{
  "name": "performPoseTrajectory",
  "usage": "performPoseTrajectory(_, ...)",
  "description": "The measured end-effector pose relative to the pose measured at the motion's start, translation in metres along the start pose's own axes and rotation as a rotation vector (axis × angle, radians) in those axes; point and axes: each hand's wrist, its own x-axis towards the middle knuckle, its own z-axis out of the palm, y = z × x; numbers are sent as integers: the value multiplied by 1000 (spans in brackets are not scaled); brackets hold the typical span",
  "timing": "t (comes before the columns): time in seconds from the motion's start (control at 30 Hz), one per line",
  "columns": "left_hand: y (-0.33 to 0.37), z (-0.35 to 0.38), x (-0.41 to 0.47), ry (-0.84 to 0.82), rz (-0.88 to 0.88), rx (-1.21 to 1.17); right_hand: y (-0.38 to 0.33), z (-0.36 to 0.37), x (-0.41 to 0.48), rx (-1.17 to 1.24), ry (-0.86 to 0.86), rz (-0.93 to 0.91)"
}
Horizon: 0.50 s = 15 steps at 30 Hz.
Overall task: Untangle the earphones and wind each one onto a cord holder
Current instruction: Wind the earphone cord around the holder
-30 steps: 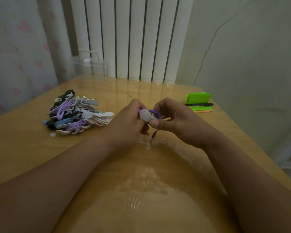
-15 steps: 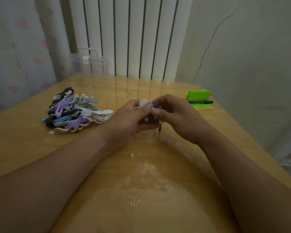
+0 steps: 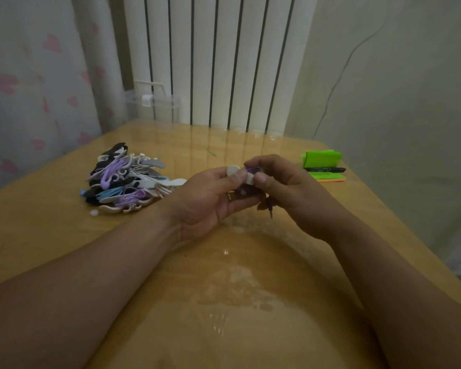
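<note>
Earphone cord, purple, was held right of the pile, above the surface. The grip of your left hand clamped the white holder; your right hand pinched the cord onto it. Winding seemed nearly done; next, the dangling plug likely needed tucking in.

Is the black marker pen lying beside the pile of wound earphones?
No, the black marker pen lies on the green sticky notes, far from the pile of earphones.

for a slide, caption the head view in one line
Left hand and right hand grip a white cord holder with purple earphone cord over the table.
</note>
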Motion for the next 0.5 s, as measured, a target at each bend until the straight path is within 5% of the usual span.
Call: performPoseTrajectory(0.5,1,-4,-1,28,109,363,2,-11,-2,8,-26,30)
